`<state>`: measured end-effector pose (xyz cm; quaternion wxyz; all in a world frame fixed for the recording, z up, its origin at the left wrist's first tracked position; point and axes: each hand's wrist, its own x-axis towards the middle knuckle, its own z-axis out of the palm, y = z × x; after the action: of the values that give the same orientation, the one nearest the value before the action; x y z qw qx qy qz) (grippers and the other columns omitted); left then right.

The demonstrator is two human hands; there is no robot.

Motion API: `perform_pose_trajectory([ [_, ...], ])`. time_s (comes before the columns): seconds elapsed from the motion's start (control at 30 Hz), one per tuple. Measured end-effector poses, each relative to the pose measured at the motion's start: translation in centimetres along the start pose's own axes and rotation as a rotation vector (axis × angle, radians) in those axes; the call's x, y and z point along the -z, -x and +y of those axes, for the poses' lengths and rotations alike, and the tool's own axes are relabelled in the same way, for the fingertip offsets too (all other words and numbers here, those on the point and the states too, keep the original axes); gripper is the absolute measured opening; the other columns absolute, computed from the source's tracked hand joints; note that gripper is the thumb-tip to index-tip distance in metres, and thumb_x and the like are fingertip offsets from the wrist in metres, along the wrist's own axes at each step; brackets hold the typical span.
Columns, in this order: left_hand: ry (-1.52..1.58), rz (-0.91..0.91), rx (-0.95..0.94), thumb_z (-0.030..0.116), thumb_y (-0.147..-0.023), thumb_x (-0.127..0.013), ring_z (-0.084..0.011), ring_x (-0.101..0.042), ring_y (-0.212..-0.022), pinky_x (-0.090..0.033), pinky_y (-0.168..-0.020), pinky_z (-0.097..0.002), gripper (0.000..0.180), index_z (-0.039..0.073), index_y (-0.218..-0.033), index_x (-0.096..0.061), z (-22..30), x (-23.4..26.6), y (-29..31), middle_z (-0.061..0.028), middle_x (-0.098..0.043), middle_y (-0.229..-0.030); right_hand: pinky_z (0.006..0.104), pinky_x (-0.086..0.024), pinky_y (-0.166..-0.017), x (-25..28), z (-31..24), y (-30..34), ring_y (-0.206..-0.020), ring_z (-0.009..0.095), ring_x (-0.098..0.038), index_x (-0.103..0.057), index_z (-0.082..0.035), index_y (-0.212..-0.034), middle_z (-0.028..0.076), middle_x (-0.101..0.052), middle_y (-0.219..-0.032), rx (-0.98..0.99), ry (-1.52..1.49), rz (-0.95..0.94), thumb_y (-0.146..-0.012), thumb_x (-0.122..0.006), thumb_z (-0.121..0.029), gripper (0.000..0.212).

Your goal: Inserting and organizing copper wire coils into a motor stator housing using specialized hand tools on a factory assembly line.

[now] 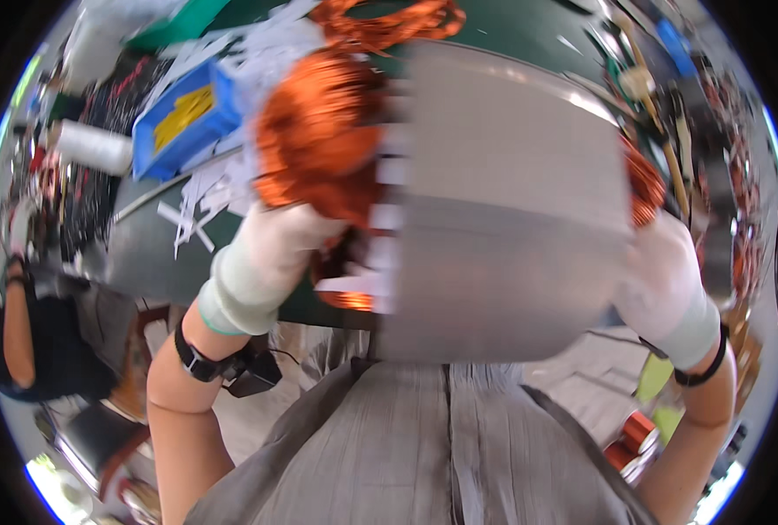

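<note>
A large grey metal motor stator [511, 219] fills the middle of the view, smeared by motion. Orange copper windings [319, 122] bulge from its left end, and white paper strips stick out of the slots there. More copper winding [643, 184] shows at its right end. My left hand [284, 241], in a white glove, grips the stator under the left windings; its fingers are hidden behind the copper. At the opposite end my right hand [665, 276], also gloved, holds the stator, with its fingers mostly out of sight.
On the green table [166, 254] lie loose white paper strips [205, 197], a blue bin [157, 144] with yellow pieces and a copper wire bundle [389, 26]. Right of the stator are tools, including a mallet [638, 83]. Another person [43, 341] is at far left.
</note>
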<state>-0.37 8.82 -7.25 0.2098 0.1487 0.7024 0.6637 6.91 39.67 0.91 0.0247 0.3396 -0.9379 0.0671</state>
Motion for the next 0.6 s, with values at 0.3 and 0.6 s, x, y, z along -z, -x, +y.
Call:
perform_pose_trajectory([
  [0.3, 0.198, 0.12, -0.067, 0.013, -0.094, -0.066, -0.0114, -0.048, -0.081, -0.047, -0.075, -0.0305, 0.024, -0.003, -0.106, -0.052, -0.4, -0.4, 0.4, -0.0065, -0.055, -0.086, 0.0433, -0.032, -0.053, 0.4, -3.2, -0.2, -0.056, 0.032, -0.042, -0.058, -0.006, -0.071, 0.009, -0.044, -0.063, -0.31, -0.079, 0.094, -0.055, -0.06, 0.001, 0.018],
  [0.6, 0.045, 0.101, -0.026, 0.018, -0.094, -0.066, -0.0187, -0.058, -0.069, -0.05, -0.067, -0.0361, 0.028, -0.004, -0.103, -0.05, -0.4, 0.2, 0.5, -0.0077, -0.056, -0.074, 0.0423, -0.039, -0.049, 0.8, -2.1, -0.5, -0.049, 0.03, -0.049, -0.059, -0.009, -0.071, 0.006, -0.049, -0.059, -0.072, 0.077, 0.014, -0.063, -0.063, -0.006, 0.009],
])
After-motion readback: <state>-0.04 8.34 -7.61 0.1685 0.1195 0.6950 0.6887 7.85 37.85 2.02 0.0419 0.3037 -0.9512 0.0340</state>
